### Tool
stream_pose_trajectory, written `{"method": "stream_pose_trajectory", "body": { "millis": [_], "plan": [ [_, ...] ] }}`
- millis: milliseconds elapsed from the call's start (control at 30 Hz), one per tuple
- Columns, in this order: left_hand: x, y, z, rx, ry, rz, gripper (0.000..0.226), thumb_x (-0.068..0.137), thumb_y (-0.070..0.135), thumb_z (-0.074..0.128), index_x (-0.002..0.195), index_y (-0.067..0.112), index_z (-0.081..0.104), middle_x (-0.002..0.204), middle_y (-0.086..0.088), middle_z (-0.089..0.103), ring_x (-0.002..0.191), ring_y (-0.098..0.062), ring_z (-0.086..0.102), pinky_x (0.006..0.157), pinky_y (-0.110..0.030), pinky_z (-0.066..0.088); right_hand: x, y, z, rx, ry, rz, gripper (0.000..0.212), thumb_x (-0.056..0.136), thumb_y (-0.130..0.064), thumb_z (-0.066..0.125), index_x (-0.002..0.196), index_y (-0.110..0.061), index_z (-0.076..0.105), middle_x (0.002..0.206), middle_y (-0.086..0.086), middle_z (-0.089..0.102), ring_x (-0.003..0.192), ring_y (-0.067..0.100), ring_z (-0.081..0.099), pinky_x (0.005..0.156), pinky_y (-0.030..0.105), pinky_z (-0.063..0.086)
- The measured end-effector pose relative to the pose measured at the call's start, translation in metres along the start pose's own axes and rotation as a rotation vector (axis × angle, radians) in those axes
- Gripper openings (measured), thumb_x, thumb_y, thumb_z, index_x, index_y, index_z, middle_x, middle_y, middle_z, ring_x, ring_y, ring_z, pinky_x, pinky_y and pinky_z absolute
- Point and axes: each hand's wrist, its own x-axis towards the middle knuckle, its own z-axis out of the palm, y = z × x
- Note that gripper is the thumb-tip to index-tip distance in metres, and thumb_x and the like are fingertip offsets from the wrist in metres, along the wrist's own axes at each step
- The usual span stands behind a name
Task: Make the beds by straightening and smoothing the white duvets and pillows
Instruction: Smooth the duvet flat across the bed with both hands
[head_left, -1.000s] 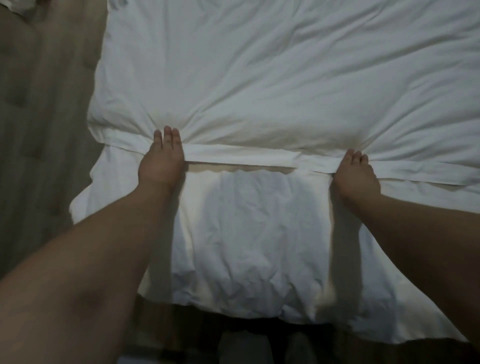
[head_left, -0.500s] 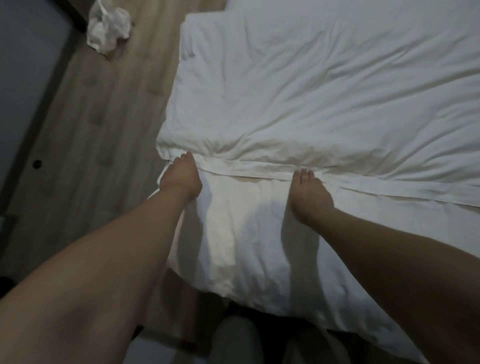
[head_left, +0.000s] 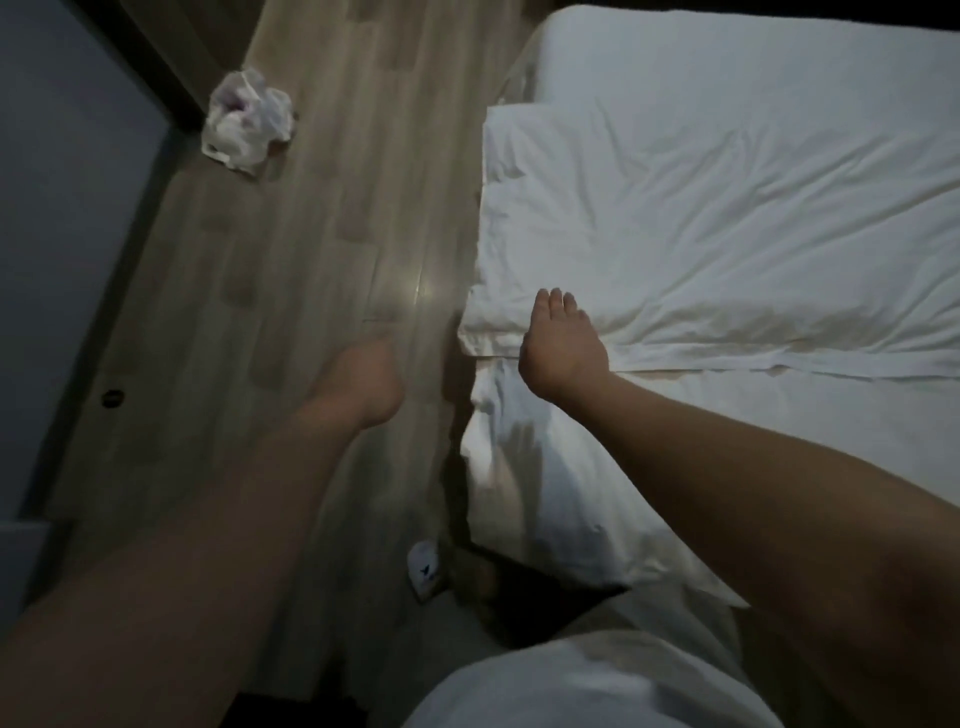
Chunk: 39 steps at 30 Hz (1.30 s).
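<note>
The wrinkled white fabric duvet lies spread on the bed. Its near-left corner sits at the bed's edge, and its flat folded hem band runs from that corner away to the right. The right hand rests on the hem just beside the corner, fingers straight and close together, pointing up the bed; the thumb is hidden. The left hand hangs off the bed over the pale wood-plank floor, apart from the fabric. It is blurred, so its finger position cannot be told. The right hand is the nearer one. The creases lie up and to the right of it, so smoothing probably calls for strokes along the hem's long axis.
</note>
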Motion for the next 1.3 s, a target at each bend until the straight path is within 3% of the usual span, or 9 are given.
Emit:
{"method": "stream_pose_trajectory", "body": {
  "millis": [133,300,500,667,833,1100,1300],
  "plan": [
    [0.0,-0.049,-0.032,-0.079,-0.007,0.159,0.042,0.092,0.006,0.05,0.134,0.005,0.057,0.133,-0.023,0.061,0.123,-0.04,0.057,0.101,-0.038,0.045,0.004,-0.055,0.001,0.02,-0.018,0.126,0.069,0.103,-0.02,0.039,0.16,0.0,0.005,0.168,0.021,0.008,0.155,0.035,0.009,0.127,0.045,0.013],
    [0.055,-0.077,-0.071,-0.038,-0.069,0.176,0.048,0.093,0.007,0.05,0.142,0.005,0.051,0.142,-0.02,0.056,0.131,-0.036,0.052,0.106,-0.035,0.042,0.031,-0.093,-0.018,0.015,-0.009,0.203,0.076,0.103,-0.028,0.045,0.159,0.002,0.005,0.167,0.023,0.008,0.155,0.037,0.01,0.127,0.046,0.013],
    [0.16,-0.059,-0.127,0.04,-0.101,0.314,0.055,0.094,0.011,0.049,0.149,0.011,0.044,0.151,-0.016,0.049,0.139,-0.032,0.046,0.113,-0.035,0.039,0.111,-0.111,-0.041,0.1,0.072,0.341,0.075,0.103,-0.03,0.042,0.159,0.003,0.004,0.167,0.023,0.008,0.155,0.038,0.009,0.126,0.045,0.011],
    [0.263,-0.034,-0.177,0.142,-0.123,0.493,0.062,0.094,0.009,0.048,0.155,0.019,0.038,0.157,-0.007,0.043,0.144,-0.025,0.039,0.117,-0.032,0.032,0.218,-0.114,-0.052,0.228,0.033,0.464,0.08,0.101,-0.031,0.044,0.16,0.002,0.002,0.168,0.021,0.002,0.156,0.036,0.005,0.126,0.045,0.009],
    [0.34,-0.032,-0.237,0.314,-0.201,0.708,0.065,0.099,0.003,0.043,0.16,0.021,0.026,0.168,0.0,0.021,0.154,-0.015,0.019,0.122,-0.028,0.016,0.295,-0.115,-0.087,0.27,-0.038,0.566,0.083,0.1,-0.036,0.043,0.16,0.0,-0.001,0.169,0.019,-0.001,0.156,0.036,0.003,0.125,0.046,0.007],
    [0.504,0.019,-0.307,0.472,-0.306,0.909,0.058,0.098,0.01,0.043,0.154,0.025,0.038,0.161,0.003,0.036,0.148,-0.016,0.032,0.121,-0.029,0.025,0.378,-0.099,-0.124,0.352,-0.045,0.747,0.086,0.099,-0.04,0.044,0.16,-0.001,-0.002,0.169,0.017,0.0,0.156,0.035,0.001,0.127,0.045,0.007],
    [0.595,0.089,-0.337,0.657,-0.395,1.179,0.053,0.1,0.014,0.045,0.152,0.022,0.042,0.155,0.0,0.046,0.142,-0.019,0.042,0.116,-0.031,0.033,0.418,-0.121,-0.132,0.527,0.013,1.027,0.085,0.1,-0.039,0.043,0.16,-0.003,-0.004,0.169,0.015,-0.004,0.156,0.033,-0.002,0.127,0.044,0.007]
  ]
}}
